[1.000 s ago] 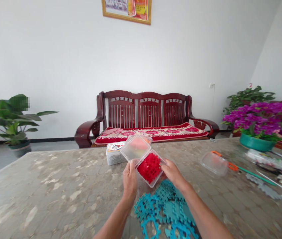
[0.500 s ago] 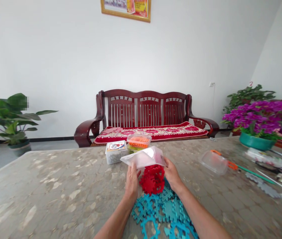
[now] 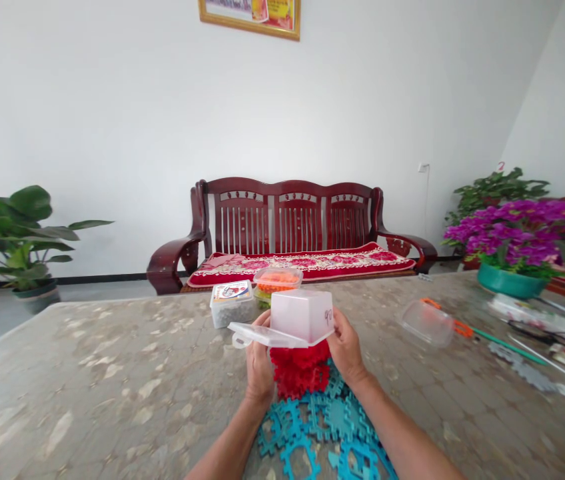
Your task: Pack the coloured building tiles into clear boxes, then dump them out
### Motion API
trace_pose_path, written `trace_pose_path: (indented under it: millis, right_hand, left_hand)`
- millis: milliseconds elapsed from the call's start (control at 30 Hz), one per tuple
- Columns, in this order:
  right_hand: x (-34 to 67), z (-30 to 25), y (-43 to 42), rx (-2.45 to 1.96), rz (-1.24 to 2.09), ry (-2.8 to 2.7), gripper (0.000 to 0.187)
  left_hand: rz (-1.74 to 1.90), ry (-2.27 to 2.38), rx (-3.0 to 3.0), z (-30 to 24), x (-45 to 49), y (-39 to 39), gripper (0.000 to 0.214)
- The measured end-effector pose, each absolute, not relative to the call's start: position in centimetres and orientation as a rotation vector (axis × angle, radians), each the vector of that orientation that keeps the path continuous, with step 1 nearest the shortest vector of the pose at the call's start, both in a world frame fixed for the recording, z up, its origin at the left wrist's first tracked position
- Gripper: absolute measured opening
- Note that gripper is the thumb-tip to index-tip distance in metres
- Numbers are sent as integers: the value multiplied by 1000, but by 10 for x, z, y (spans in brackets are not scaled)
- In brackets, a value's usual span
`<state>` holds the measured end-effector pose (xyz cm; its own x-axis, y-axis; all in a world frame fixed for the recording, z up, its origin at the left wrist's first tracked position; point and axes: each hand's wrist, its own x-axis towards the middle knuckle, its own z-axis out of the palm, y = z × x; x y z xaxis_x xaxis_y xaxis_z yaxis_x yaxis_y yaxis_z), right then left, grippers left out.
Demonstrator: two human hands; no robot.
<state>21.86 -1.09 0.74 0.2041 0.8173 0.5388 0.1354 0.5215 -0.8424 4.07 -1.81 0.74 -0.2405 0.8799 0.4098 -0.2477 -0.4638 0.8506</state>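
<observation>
Both my hands hold a clear plastic box point(image 3: 301, 315) upside down above the marble table point(image 3: 112, 373). My left hand point(image 3: 258, 363) grips its left side beside the hanging lid point(image 3: 262, 335); my right hand point(image 3: 345, 347) grips its right side. A heap of red interlocking pieces point(image 3: 298, 371) sits under the box, between my hands. It rests on a spread of teal interlocking pieces point(image 3: 320, 430) near the table's front edge.
Behind the box stand a small lidded box with a printed label point(image 3: 233, 303) and a tub of orange pieces point(image 3: 278, 280). To the right lie an empty clear container point(image 3: 426, 323), orange-handled scissors point(image 3: 462, 328), grey pieces and a pot of purple flowers point(image 3: 517, 257). A wooden bench point(image 3: 292, 233) stands beyond.
The box went from upright and full of red pieces to fully overturned. The red pieces dropped out onto the teal pieces and now lie heaped under it.
</observation>
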Motion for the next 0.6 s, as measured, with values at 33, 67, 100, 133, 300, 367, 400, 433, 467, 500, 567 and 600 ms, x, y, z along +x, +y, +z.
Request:
trace_pose_path:
  millis: [33,67,100,133,300,367,400,433,467,500,567,600]
  right_hand:
    - [219,8,-12,-943,562,-1320,47]
    - [220,8,-14,-954,533,-1335,49]
    - [220,8,-15,-970,504,-1345,50]
    - [221,8,-16,-991,481,-1350,51]
    - [224,15,-22,-1066,512,-1357,59]
    - [224,20,-24,-1093,559,-1336,65]
    - [223,22,-25,-1111,600,-1311,68]
    - [222,25,-26,-1131,659,-1276,70]
    - [221,27,-27,-1150,733,-1233,73]
    - [220,29,-27,-1167,812,-1188,75]
    - [219,32,-27,-1189,946,-1097,78]
    - [219,34,-27,-1194,993,-1058,79]
  left_hand:
    - [1833,863,1231,7,40,-19,51]
    - [1853,870,1255,8,39,-19,52]
    - [1868,873,1273,8,39,-20,52]
    - [1882,881,1285,8,39,-20,52]
    - [1904,969,1309,5,41,-18,47]
    - [1887,995,1329,2,42,-16,46]
    - [1868,997,1348,0,42,-15,46]
    - [1844,997,1375,-1,43,-14,46]
    - [1819,997,1406,-2,43,-13,46]
    - [1803,998,1430,-3,43,-11,46]
    - [1769,1000,1420,-4,43,-9,48]
    - [1740,999,1387,-5,43,-8,50]
